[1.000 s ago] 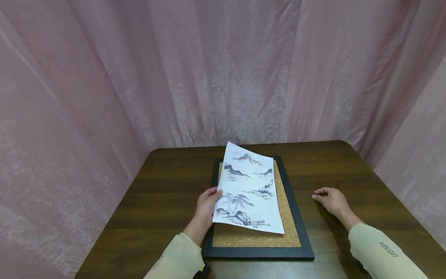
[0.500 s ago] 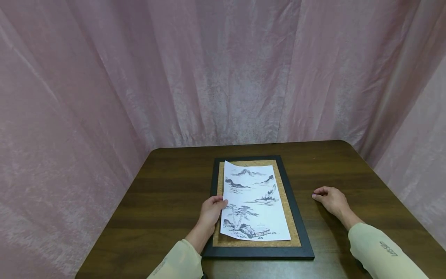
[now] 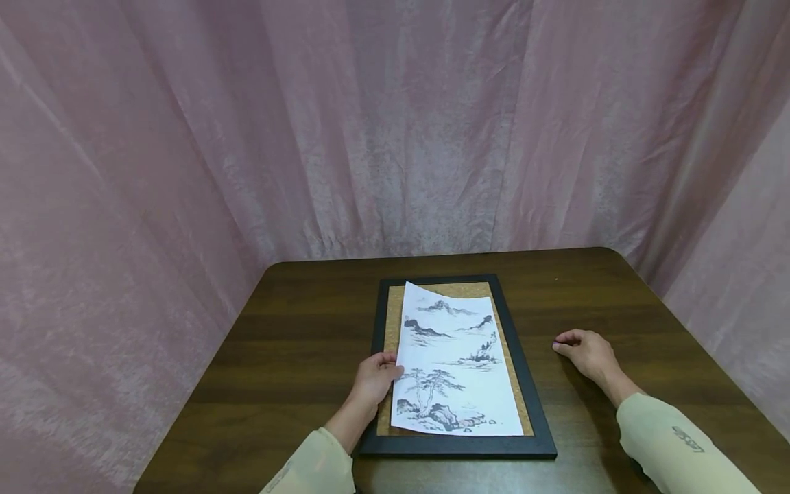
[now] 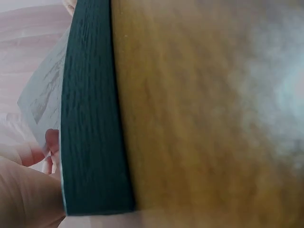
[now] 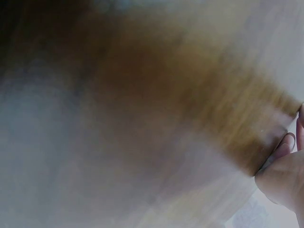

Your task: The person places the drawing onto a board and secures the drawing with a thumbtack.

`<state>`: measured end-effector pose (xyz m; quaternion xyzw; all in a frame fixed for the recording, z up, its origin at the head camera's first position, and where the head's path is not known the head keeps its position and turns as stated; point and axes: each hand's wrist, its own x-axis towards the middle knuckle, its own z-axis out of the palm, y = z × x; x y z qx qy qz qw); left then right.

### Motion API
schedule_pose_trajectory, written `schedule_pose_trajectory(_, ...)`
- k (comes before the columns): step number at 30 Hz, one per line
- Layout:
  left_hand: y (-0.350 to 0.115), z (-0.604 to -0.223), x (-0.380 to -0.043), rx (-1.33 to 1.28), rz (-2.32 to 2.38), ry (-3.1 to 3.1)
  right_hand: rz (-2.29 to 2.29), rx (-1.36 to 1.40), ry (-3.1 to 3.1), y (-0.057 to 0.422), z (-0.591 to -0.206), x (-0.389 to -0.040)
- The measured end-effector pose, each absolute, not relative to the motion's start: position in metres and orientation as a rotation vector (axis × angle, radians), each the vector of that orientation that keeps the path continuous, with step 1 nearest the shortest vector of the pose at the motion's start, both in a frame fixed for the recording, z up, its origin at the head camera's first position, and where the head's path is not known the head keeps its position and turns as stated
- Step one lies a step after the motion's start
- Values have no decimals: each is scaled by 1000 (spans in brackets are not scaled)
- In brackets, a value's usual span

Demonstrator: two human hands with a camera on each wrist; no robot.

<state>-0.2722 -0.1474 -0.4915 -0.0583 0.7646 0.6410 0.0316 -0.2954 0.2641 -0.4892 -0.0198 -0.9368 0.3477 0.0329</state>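
Note:
My left hand [image 3: 373,379] pinches the left edge of a white sheet of paper [image 3: 453,363] printed with an ink landscape. Its thumb lies on the printed face. The sheet is over a cork board [image 3: 395,309] with a black frame, and its upper left corner curls upward. In the left wrist view, the paper [image 4: 45,90] shows behind the dark frame [image 4: 90,118], beside the left hand [image 4: 23,185]. Right of the board, my right hand [image 3: 590,355] rests on the table, thumb and forefinger together at a tiny purple thing [image 3: 555,344], mostly hidden.
The board lies on a dark brown wooden table [image 3: 296,357] with rounded far corners. Pink curtains [image 3: 395,137] hang behind the table and at both sides. A tiny pale speck [image 3: 557,279] lies on the tabletop at the back right.
The left hand has brought the paper down toward the cork, then slightly right and nearer. The sheet now lies flatter and straighter along the board. The right hand has stayed put.

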Motion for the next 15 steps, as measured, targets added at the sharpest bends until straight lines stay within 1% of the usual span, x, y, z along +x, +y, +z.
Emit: schedule_pose_trajectory(15,-151,-482,-264,-127,1994,2269,1060,-68,-2884,266,-489,-295)
